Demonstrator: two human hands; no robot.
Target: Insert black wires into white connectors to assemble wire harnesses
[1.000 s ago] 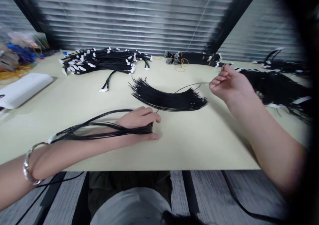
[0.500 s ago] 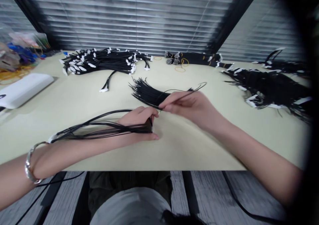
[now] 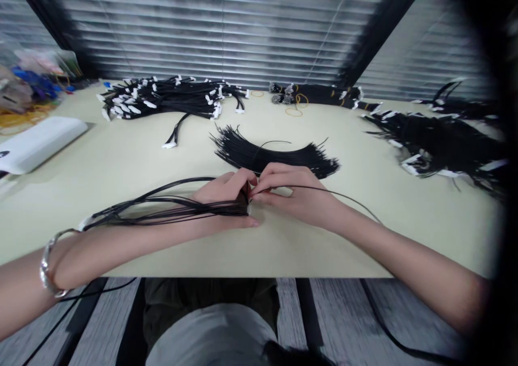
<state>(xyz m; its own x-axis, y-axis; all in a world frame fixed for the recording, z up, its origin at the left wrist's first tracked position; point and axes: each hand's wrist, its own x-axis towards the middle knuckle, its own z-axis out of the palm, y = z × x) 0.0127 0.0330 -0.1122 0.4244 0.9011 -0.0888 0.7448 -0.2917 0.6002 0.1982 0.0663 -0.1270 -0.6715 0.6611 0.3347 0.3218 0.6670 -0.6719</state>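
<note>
My left hand is closed around the right end of a looped black wire harness, near a small white connector. The harness lies along my left forearm, with another white piece at its far end. Right beside that connector, my right hand pinches the end of a single black wire, which trails over my right wrist. Behind my hands lies a curved bundle of loose black wires. My fingertips partly hide the point where wire and connector meet.
Black cables with white connectors are piled at the back left. Banded wire bundles lie at the back, and more cables at the right. A white device sits left, near yellow rubber bands. The table edge is close to me.
My right hand has moved from the loose bundle down and left to the connector, bringing a single wire whose tail now hangs to the right. My left hand has barely moved.
</note>
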